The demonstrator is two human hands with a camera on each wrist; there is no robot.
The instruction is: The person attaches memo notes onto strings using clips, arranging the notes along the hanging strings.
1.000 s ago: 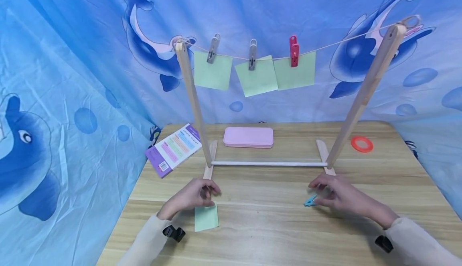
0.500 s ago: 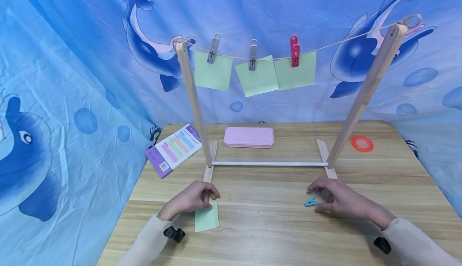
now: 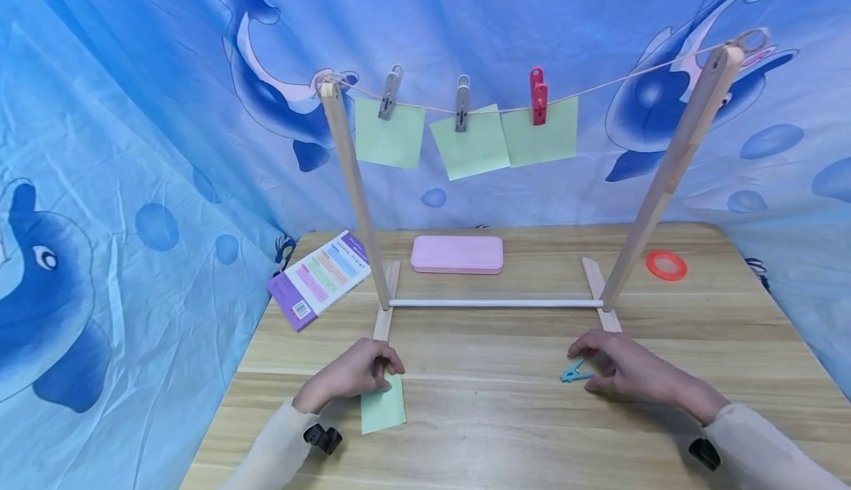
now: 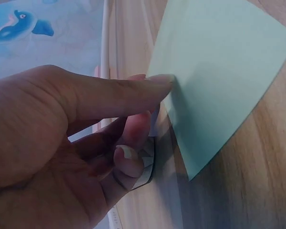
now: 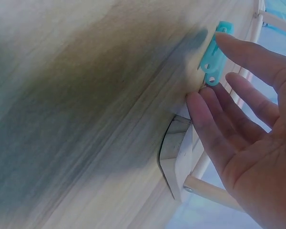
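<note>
At the near left of the table, my left hand (image 3: 355, 368) pinches the upper edge of a green paper square (image 3: 383, 407) between thumb and fingers. The left wrist view shows the thumb over the edge of this paper (image 4: 229, 71), with the fingertips partly behind it. A small turquoise clothespin (image 3: 573, 374) lies on the table to the right. My right hand (image 3: 628, 368) is beside it, with fingers loosely bent and apart. In the right wrist view the thumb tip overlaps one end of the clothespin (image 5: 218, 52); whether it touches is hard to tell.
A wooden frame (image 3: 671, 172) carries a string with three green papers (image 3: 388, 135) hung by two grey clothespins (image 3: 462, 102) and a red clothespin (image 3: 538, 97). Behind its white crossbar (image 3: 492, 303) lies a pink case (image 3: 457, 253). A booklet (image 3: 322, 276) and an orange ring (image 3: 666, 265) flank the frame.
My left hand and the green paper have shifted slightly toward me. The right hand has drawn slightly away from the clothespin, and more of the clothespin shows.
</note>
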